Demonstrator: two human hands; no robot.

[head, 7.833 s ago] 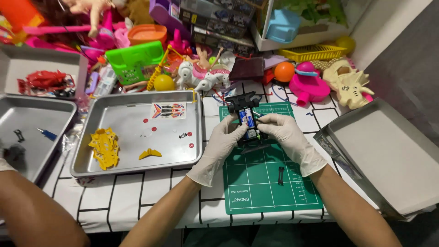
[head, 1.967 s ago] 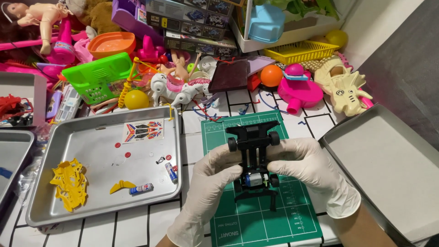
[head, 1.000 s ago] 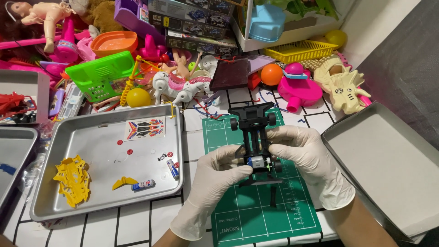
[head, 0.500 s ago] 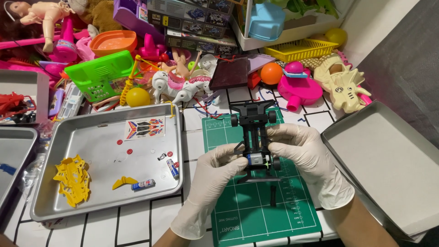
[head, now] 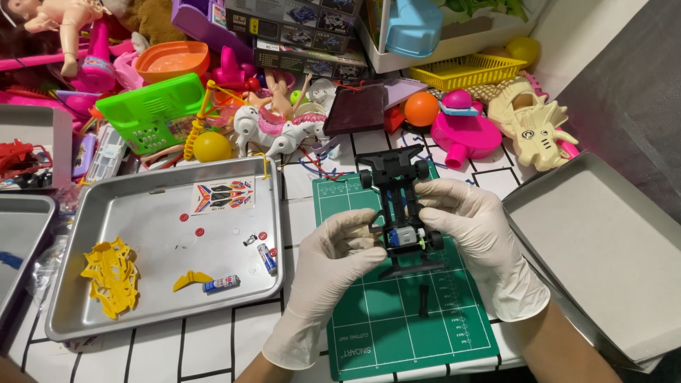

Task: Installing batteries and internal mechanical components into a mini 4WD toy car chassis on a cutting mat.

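Both gloved hands hold a black plastic toy car chassis with small black wheels (head: pixel 402 206) above a green gridded cutting mat (head: pixel 397 312). The left hand (head: pixel 333 259) grips the chassis from its near-left side, thumb and forefinger pinched by the small silver motor with blue and green bits at the rear. The right hand (head: pixel 479 227) clasps the opposite flank, fingers curled along the frame. The chassis sits between the 2 hands, its front wheels pointing away from them.

Compared with 0.5 s ago, the chassis and both hands are in nearly the same place; the grip looks unchanged. Against 2 s ago, the car has been lifted slightly farther from the wrists and the motor end now faces the camera more plainly.

Just below the right hand, a short black rod-shaped part (head: pixel 423 300) lies on the mat. Left of the left hand, a shallow silver metal tray (head: pixel 163 312) holds a yellow plastic car body shell (head: pixel 110 273), a yellow curved piece (head: pixel 191 280), 2 small batteries (head: pixel 245 273) and a striped sticker sheet (head: pixel 222 196). Beyond the hands lie heaped colourful toys, among them a white toy horse (head: pixel 273 131) and an orange ball (head: pixel 422 108).
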